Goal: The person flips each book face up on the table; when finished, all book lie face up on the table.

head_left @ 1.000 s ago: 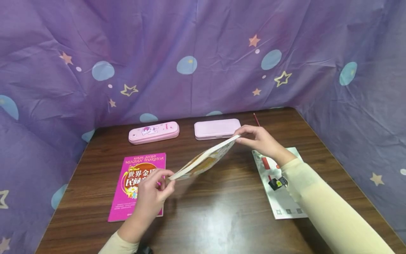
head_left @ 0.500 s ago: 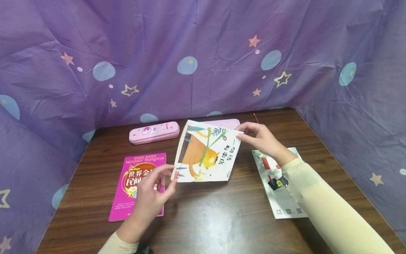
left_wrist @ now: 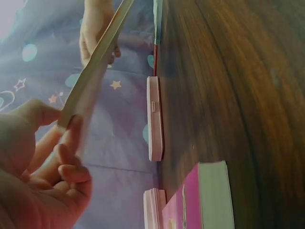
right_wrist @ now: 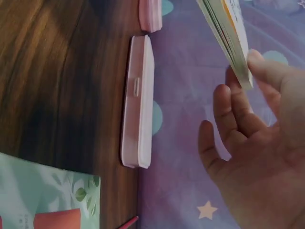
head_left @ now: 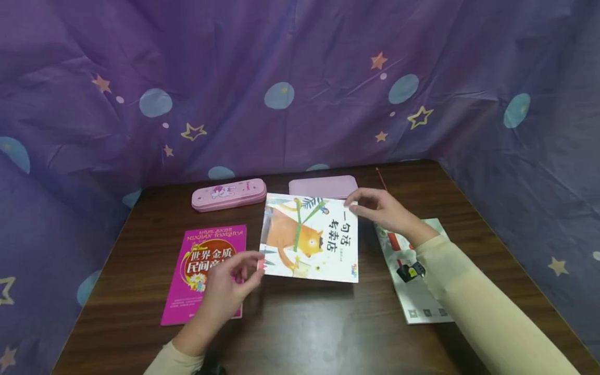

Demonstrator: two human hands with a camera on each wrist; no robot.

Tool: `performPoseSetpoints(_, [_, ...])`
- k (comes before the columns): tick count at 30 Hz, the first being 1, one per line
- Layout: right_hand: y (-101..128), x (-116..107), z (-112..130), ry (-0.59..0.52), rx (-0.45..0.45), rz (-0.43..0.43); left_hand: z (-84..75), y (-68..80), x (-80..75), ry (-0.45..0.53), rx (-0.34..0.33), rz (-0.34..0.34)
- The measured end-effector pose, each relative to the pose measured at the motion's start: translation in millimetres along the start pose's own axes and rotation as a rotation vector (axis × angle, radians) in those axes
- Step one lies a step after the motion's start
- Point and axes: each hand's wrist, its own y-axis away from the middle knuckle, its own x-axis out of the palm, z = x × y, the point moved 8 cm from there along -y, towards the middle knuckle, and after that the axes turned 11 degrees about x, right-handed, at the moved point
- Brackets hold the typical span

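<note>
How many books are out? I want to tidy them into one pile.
3: the picture book held above the table by both hands, the pink book at left, the pale green book under the right arm.

A dark brown wooden table with a visible grain fills the lower part of the head view; a soft sheen of light lies on its near middle; a purple cloth backdrop hangs behind it and wraps round both sides, closing the table in on three sides; the cloth is creased and printed with pale blue circles, small white dots, and stars, some filled in pink and some outlined in yellow; its lower edge meets the table's far rim and side edges.
</note>
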Motion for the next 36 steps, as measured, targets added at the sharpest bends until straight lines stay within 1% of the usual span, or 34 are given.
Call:
performPoseSetpoints(3, [-1.3, 6.5, -6.0, 0.068, 0.039, 0.063, 7.4, 3.2, 4.7, 0.003, -0.112, 0.069])
performPoseSetpoints(6, [-3.4, 13.8, -11.0, 0.127, 0.046, 0.11, 16.1, 8.4, 12.5, 0.003, -0.224, 0.139])
performPoseSetpoints(10, [-6.7, 20.7, -17.0, 0.219, 0.027, 0.115, 26.6, 16.4, 27.6, 0.026, -0.34, 0.232])
performPoseSetpoints(13, [-10.6, 27.2, -22.7, 0.276, 0.029, 0.125, 31.2, 22.1, 38.0, 0.041, -0.382, 0.292])
performPoseSetpoints(17, [-17.1, 36.7, -29.6, 0.323, 0.04, 0.162, 33.2, 28.0, 48.7, 0.047, -0.386, 0.365])
performPoseSetpoints(20, [-21.3, 43.7, -31.3, 0.336, 0.04, 0.192, 33.4, 32.1, 54.3, 0.059, -0.391, 0.406])
performPoseSetpoints(23, [-24.9, 49.5, -31.2, 0.346, 0.03, 0.205, 32.6, 34.7, 57.6, 0.075, -0.389, 0.422])
performPoseSetpoints(25, [-26.5, 52.1, -31.3, 0.363, 0.027, 0.202, 30.7, 34.7, 58.7, 0.073, -0.37, 0.426])
performPoseSetpoints(27, [-27.3, 54.4, -31.8, 0.389, 0.022, 0.2, 28.3, 34.2, 60.0, 0.048, -0.345, 0.442])
performPoseSetpoints(31, [-25.2, 58.7, -32.4, 0.453, -0.007, 0.182, 24.2, 31.3, 62.4, -0.036, -0.293, 0.487])
performPoseSetpoints(33, [-22.5, 60.3, -32.4, 0.484, -0.014, 0.167, 23.4, 28.6, 63.2, -0.065, -0.279, 0.506])
performPoseSetpoints(36, [-17.6, 61.5, -34.0, 0.522, 0.032, 0.142, 24.1, 22.7, 62.3, -0.096, -0.273, 0.531])
